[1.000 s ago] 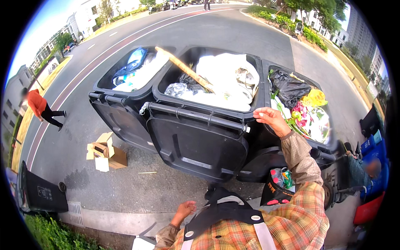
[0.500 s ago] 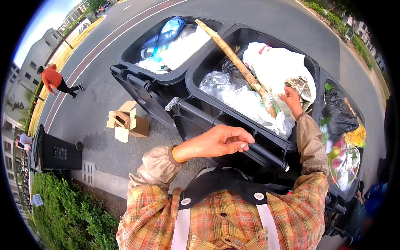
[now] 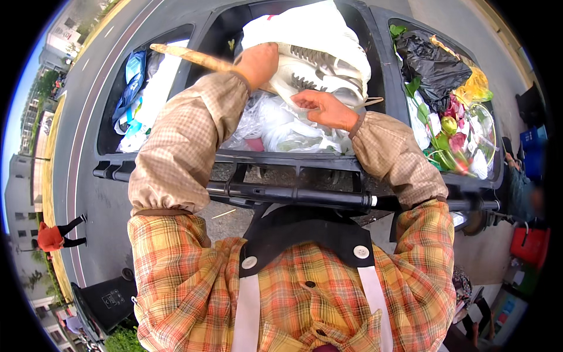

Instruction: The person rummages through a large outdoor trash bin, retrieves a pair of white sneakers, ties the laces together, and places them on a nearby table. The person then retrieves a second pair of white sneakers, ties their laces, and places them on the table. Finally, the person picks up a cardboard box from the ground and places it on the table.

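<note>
A white bag (image 3: 305, 23) lies on the rubbish in the middle bin (image 3: 202, 64), its mouth toward me. White sneakers with grey laces (image 3: 319, 73) show inside the mouth. My left hand (image 3: 258, 63) is closed at the bag's left edge; its fingertips are hidden. A wooden stick (image 3: 190, 57) runs under or behind that hand, and I cannot tell whether the hand touches it. My right hand (image 3: 329, 110) pinches the bag's near edge below the sneakers. Clear and white plastic bags (image 3: 299, 134) lie just beneath.
Left of the middle bin stands another bin (image 3: 105, 132) with blue and white plastic. The right bin (image 3: 498, 170) holds a black bag (image 3: 434, 70), a yellow bag (image 3: 474, 88) and plant scraps. A black bar (image 3: 281, 193) crosses before me. A person in orange (image 3: 51, 237) is far left.
I have turned and leaned closer to the middle bin. My left hand has moved from the bin's front bar to the white bag. The bag's mouth is wider and shows more of the sneakers.
</note>
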`<state>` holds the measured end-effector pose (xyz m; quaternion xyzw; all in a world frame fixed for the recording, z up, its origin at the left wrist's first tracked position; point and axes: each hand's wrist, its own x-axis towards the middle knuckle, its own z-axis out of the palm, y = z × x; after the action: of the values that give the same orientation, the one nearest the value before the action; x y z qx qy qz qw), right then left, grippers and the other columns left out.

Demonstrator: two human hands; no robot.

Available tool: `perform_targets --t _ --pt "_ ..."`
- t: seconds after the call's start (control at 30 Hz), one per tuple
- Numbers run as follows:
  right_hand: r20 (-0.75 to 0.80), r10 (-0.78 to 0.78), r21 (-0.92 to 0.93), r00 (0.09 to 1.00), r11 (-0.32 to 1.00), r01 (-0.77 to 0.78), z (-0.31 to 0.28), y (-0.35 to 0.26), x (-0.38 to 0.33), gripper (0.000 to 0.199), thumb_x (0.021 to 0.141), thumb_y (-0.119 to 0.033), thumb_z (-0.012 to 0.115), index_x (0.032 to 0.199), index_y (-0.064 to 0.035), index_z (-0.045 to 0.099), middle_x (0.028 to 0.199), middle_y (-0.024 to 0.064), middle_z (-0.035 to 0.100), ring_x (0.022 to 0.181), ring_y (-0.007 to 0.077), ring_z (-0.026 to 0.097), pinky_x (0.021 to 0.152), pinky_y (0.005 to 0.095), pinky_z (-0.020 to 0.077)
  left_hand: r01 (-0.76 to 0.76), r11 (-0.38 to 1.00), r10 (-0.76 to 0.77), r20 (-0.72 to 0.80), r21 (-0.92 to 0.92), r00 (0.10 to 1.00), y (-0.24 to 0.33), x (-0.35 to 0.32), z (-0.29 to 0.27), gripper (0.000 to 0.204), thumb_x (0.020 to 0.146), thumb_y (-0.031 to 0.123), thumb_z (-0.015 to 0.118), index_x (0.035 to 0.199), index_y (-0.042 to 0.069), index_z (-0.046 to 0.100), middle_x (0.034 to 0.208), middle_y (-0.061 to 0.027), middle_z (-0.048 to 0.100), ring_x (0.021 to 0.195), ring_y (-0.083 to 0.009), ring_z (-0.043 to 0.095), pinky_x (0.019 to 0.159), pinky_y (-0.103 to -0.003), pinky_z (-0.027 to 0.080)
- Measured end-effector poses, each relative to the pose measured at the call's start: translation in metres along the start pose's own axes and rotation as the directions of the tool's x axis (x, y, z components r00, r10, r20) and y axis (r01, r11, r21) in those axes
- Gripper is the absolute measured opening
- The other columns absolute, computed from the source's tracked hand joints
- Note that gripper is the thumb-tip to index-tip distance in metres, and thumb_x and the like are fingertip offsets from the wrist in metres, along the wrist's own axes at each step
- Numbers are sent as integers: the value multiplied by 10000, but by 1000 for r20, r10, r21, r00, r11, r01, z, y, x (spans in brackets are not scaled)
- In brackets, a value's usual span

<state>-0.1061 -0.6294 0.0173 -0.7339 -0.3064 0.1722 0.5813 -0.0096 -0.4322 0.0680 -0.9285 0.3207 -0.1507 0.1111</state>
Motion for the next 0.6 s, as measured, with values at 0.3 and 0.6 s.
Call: perform_targets --t 0.3,0.6 --pt "-725 -336 -445 602 895 -37 -57 -3 6 283 778 3 538 1058 -5 575 964 137 623 851 193 615 764 283 480 -12 936 -6 -51 -352 999 -39 37 -47 502 718 -6 477 1216 54 467 1053 -198 582 1009 -320 549 853 -373 448" --pt "-688 -112 -585 717 672 -455 -71 22 29 390 717 -296 675 945 16 621 892 162 646 858 293 612 774 360 460 -190 882 66 -286 -431 956 -7 41 -24 414 742 -29 489 1152 30 480 1109 -194 537 1000 -360 534 848 -387 450"
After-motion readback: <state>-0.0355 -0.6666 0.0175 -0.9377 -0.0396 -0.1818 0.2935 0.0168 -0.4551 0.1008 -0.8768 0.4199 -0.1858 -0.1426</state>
